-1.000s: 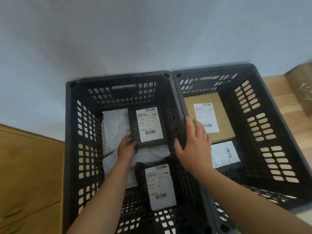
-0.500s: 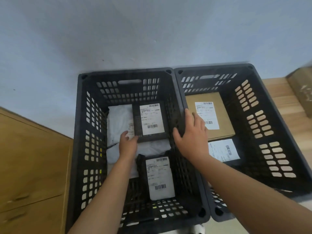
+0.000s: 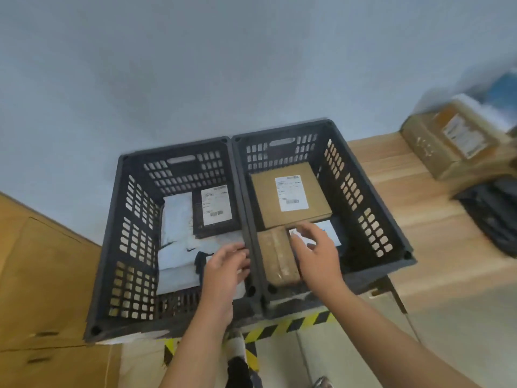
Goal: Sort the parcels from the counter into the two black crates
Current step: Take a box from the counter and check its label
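While parcels are gathering in both crates, I am judging this sort to be well under way but not finished. My left hand (image 3: 223,270) is hovering low in the near part of the left crate (image 3: 181,175), by the shared rim. Its fingers are loosely bent and, as far as I am seeing, gripping nothing. It is covering much of a black parcel (image 3: 202,261) that is lying there label-up. Farther back in that crate another black parcel (image 3: 215,211) is lying flat with its white label showing, partly over the white mailers (image 3: 177,217) that are spreading across the floor.

My right hand (image 3: 319,256) is hanging over the right crate (image 3: 361,208) with its fingers spread and relaxed, empty. Its fingertips are just above a white-labelled parcel (image 3: 330,233); whether they are touching it I am not able to tell. Just beside that hand a small taped brown parcel (image 3: 278,256) is lying in the crate's near left corner. A flat brown parcel (image 3: 291,197) is lying behind both at the far end.

So I am counting at least three parcels in each crate. Off to my right, on the wooden counter (image 3: 405,219), a labelled brown box (image 3: 453,141) and some black bags (image 3: 492,217) are waiting, all blurred. I am expecting more trips before the counter is dealt with.
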